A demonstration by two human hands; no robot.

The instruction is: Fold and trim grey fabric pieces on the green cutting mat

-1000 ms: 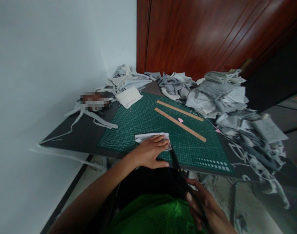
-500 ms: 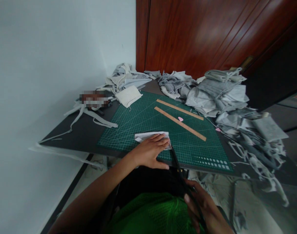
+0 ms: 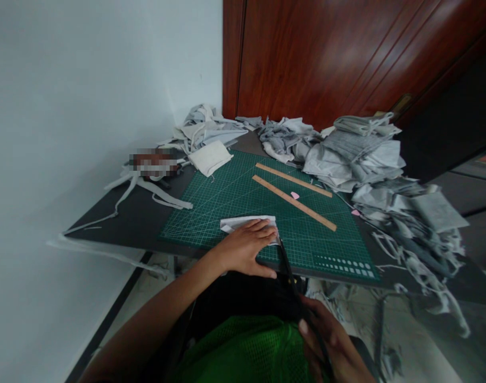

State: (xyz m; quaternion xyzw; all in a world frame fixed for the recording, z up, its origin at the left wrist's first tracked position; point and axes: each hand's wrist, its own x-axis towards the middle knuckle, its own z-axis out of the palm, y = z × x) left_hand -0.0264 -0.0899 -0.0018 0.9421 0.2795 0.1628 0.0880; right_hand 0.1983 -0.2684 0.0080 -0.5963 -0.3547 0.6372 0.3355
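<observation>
Green mesh fabric (image 3: 243,348) covers the person's lap at the bottom of the view, and just beside it the right hand (image 3: 332,346) is clenched around the handles of a pair of long black scissors (image 3: 293,276), whose blades run up and away over the table edge to the near right corner of a small folded piece of pale grey cloth (image 3: 246,224). Whether the blades are parted or closed at the tip cannot be told, since they are thin and dark there. The left hand (image 3: 245,250) lies flat and spread, fingers extended, pressing that cloth down on the dark green gridded cutting mat (image 3: 235,197); it pins rather than grips. Judging by this, the step in hand is a cut along the right edge of the pinned cloth, and the next stroke would call for the left hand holding the piece steady with its fingers clear of the blade line. Farther along the mat lie two long wooden rulers (image 3: 294,203), side by side and slanted, with a small pink chalk piece (image 3: 295,195) between them. A cream folded cloth (image 3: 209,158) rests at the mat's far left corner. Beyond, heaps of grey fabric scraps (image 3: 358,154) crowd the right and far side of the dark table (image 3: 123,221), before a reddish wooden door (image 3: 326,58).
</observation>
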